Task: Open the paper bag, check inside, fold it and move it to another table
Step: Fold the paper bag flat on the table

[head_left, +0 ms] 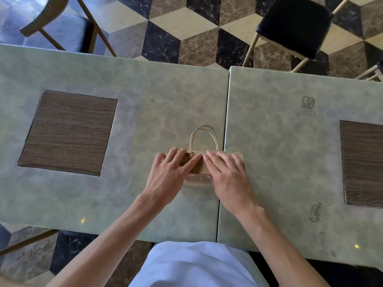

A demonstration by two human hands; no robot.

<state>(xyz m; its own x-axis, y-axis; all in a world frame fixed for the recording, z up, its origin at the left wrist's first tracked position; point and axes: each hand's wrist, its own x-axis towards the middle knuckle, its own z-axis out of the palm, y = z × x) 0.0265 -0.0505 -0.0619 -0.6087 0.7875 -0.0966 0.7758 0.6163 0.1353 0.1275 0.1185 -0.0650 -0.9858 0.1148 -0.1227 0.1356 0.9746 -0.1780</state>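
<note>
The fingers of the left hand and right hand lay spread, pressing the flattened brown paper bag onto the green marbled desk. The bag straddled the seam to the adjoining desk, its handles pointing away. Beyond stood chairs on a cube-patterned floor.

Soft even daylight, faint shadows, small glints, wide-angle bending and blur at edges.

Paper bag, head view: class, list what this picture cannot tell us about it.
- Paper bag: most of its face is covered by the left hand and right hand.
- Its inside: hidden, the bag lies pressed flat.
- Its right end: may cross onto the right table; the right hand hides it.
- Near edge: blurred.
</note>
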